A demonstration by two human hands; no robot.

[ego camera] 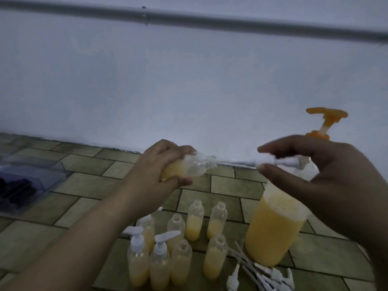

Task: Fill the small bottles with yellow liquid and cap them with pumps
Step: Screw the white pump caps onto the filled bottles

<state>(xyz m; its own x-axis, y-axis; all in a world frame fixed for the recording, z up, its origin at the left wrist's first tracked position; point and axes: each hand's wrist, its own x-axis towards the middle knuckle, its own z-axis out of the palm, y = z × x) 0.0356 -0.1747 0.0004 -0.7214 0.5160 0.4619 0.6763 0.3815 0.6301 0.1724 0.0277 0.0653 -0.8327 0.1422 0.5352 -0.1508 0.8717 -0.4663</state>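
A pale wall rises behind a floor of greenish tiles, and I work low over that floor. My right hand pinches a white pump between thumb and forefinger, the other fingers loosely curled; its thin tube points toward nine o'clock. My left hand wraps around a small bottle, part filled with yellow liquid and tipped on its side, the open neck aimed at three o'clock. So the two long axes lie nearly on one line, tube tip facing neck, with a short gap between them. I judge the next move to be threading the tube straight into that neck; the right hand is the nearer one to do it. Below, at six o'clock, stand more filled bottles: three capped, five open. Spare pumps lie at five o'clock beside the big jug, whose orange pump shows at two o'clock.
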